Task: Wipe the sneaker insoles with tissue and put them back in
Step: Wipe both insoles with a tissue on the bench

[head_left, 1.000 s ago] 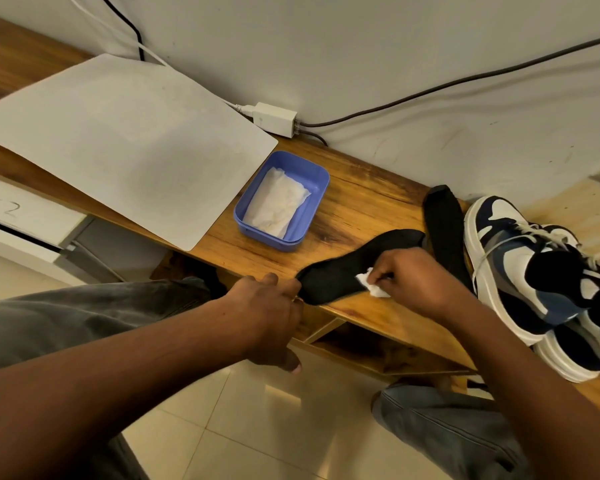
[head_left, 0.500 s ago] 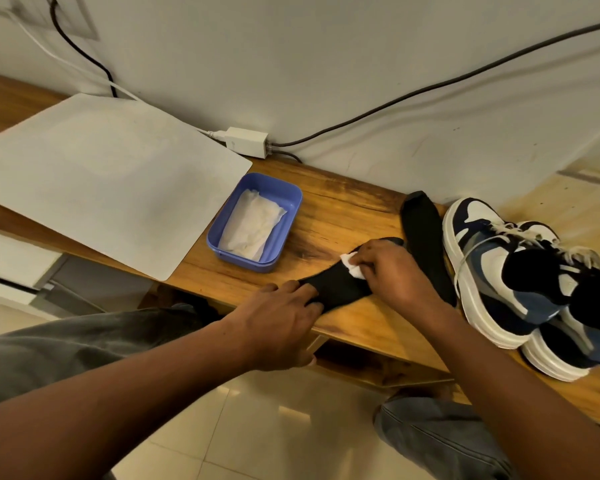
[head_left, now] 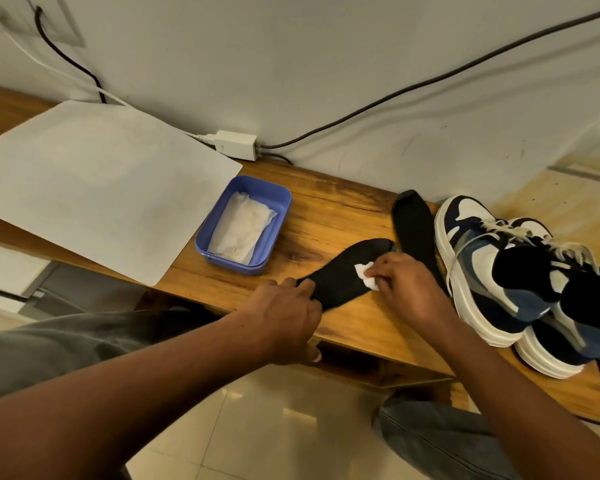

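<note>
Head view: two insoles (head_left: pixel 343 271) (head_left: pixel 413 226), two sneakers (head_left: pixel 492 271) (head_left: pixel 568 341); left hand (head_left: pixel 284 317) fingers pinning one insole, right hand (head_left: pixel 409 289) clutching tissue (head_left: pixel 366 274).

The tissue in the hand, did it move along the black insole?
Yes. The tissue in the right hand has slid along the insole, away from the toe end and back toward the left hand holding the heel.

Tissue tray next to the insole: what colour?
Blue tray, with white tissue inside; the head view shows it.
</note>
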{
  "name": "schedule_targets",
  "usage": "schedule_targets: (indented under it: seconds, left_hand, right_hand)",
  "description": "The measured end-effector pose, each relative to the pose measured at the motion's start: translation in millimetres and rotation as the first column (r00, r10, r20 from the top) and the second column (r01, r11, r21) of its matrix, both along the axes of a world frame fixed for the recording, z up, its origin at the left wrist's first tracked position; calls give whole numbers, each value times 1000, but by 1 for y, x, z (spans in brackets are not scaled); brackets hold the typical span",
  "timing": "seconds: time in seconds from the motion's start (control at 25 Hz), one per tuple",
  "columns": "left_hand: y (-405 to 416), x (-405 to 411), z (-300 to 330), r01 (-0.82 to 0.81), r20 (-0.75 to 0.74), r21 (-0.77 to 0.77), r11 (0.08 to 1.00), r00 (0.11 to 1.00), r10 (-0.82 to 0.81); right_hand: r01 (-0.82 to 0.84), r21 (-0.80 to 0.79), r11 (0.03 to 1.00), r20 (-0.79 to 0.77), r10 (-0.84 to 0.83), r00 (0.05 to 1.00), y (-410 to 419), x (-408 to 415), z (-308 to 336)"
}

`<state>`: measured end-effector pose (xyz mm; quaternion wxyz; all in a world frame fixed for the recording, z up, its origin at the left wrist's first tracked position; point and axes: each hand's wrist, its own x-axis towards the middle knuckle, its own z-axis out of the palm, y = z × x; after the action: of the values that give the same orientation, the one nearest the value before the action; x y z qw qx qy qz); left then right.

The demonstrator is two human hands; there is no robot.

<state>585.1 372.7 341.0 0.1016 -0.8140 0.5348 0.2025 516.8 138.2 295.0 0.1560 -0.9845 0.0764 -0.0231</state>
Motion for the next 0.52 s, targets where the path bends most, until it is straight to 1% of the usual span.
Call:
schedule_targets:
  seconds: [0.04, 0.08, 0.16, 0.24, 0.32, 0.52]
  left_hand:
    - [-4, 2, 2, -7, 0, -3, 1000, 1000, 7]
    - [-10, 4, 4, -21, -5, -25, 999, 1000, 21]
    - [-23, 12, 3, -75, -31, -139, 987, 997, 72]
    - [-36, 18, -3, -141, -74, -238, 961, 989, 127]
    - [-43, 20, -11, -173, -98, -232, 957, 983, 154]
    - [-27, 16, -17, -126, 0, -142, 982, 992, 127]
  right_hand:
    - [46, -44, 998, -11, -47, 999, -9, 3, 3]
    - [93, -53, 994, -5, -93, 996, -17, 3, 7]
    - [207, 27, 978, 64, -208, 976, -27, 0, 17]
    - [269, 133, 954, 136, -286, 948, -33, -7, 24]
    - [281, 192, 940, 152, -311, 938, -35, -10, 29]
    - [272, 223, 936, 188, -315, 930, -37, -4, 34]
